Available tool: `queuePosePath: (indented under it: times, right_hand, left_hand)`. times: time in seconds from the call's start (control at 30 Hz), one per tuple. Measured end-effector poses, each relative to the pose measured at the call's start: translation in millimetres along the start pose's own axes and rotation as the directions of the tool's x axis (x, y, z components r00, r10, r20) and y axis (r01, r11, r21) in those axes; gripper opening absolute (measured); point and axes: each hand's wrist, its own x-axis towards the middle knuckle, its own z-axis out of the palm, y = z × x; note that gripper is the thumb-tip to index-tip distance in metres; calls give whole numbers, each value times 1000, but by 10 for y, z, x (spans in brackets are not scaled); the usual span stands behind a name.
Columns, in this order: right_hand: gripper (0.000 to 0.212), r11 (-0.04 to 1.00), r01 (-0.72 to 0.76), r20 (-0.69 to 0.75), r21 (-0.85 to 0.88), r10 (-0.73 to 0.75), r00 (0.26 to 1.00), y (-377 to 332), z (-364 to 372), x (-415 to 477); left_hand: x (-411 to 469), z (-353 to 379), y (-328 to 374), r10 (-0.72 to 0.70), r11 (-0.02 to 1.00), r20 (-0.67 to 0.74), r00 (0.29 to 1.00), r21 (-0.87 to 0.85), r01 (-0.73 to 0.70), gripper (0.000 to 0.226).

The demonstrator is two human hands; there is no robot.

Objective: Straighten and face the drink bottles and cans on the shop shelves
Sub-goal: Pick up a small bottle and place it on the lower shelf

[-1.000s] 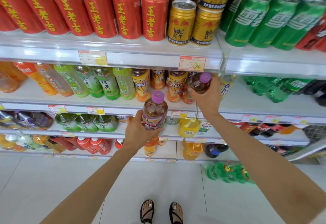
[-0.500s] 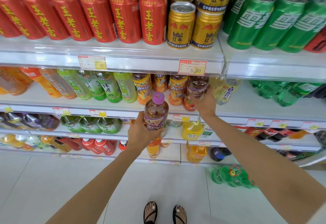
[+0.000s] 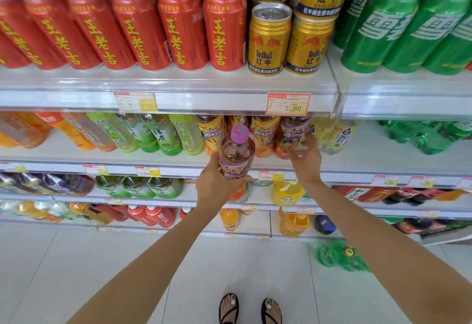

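Before the shelf [image 3: 63,154], left hand [image 3: 217,188] grips a purple-capped bottle [image 3: 236,156], right hand [image 3: 305,159] clasps a shelved bottle [image 3: 293,129].

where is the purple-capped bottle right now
Centre of the head view, the purple-capped bottle is held by the left hand off the shelf, in front of the yellow-labelled iced tea bottles, left of the right hand.

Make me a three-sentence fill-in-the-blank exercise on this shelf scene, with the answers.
1. The left hand grips the front bottle, whose cap is ____.
2. The right hand grips the shelf bottle, just below the price tag reading ____.
3. On the top shelf, the gold cans stand between the red cans and the ____ cans.
Answers: purple; 5.80; green.
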Motion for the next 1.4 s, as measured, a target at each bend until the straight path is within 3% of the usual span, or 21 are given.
queuePosePath:
  times: [0.2, 0.33, 0.43, 0.6, 0.73, 1.0, 1.2, 1.3, 1.4]
  right_hand:
    - [38, 996, 70, 126, 61, -77, 989, 41, -73, -520]
    - [50, 985, 100, 311, 141, -140, 940, -255, 0, -677]
    - [60, 976, 87, 426, 198, -166, 890, -455, 121, -694]
    - [63, 975, 32, 418, 222, -125, 900, -496, 241, -629]
    - [64, 983, -7, 374, 185, -64, 925, -393, 212, -665]
    - [53, 999, -43, 339, -30, 51, 939, -64, 26, -749]
    - [46, 994, -98, 360, -52, 110, 926, 8, -31, -837]
    - [44, 991, -129, 362, -27, 130, 923, 47, -67, -876]
    - [40, 990, -142, 368, -7, 134, 920, 83, -113, -929]
  left_hand:
    - [193, 131, 69, 15, 991, -66, 998, -134, -24, 79]
    - [283, 204, 81, 78, 981, -58, 995, -175, -87, 85]
    - [402, 258, 73, 141, 976, -28, 990, -167, -144, 77]
    - [582, 332, 38, 250, 959, -57, 966, -122, -256, 63]
    - [683, 406, -31, 290, 954, -71, 954, -50, -294, 66]
    - [711, 552, -1, 114, 989, -83, 990, -88, -121, 75]
    - [729, 555, 133, -125, 992, -101, 987, 15, 127, 69]
    - [712, 569, 154, -184, 972, -68, 981, 138, 192, 63]
    - [698, 587, 87, -248, 956, -41, 968, 151, 252, 61]
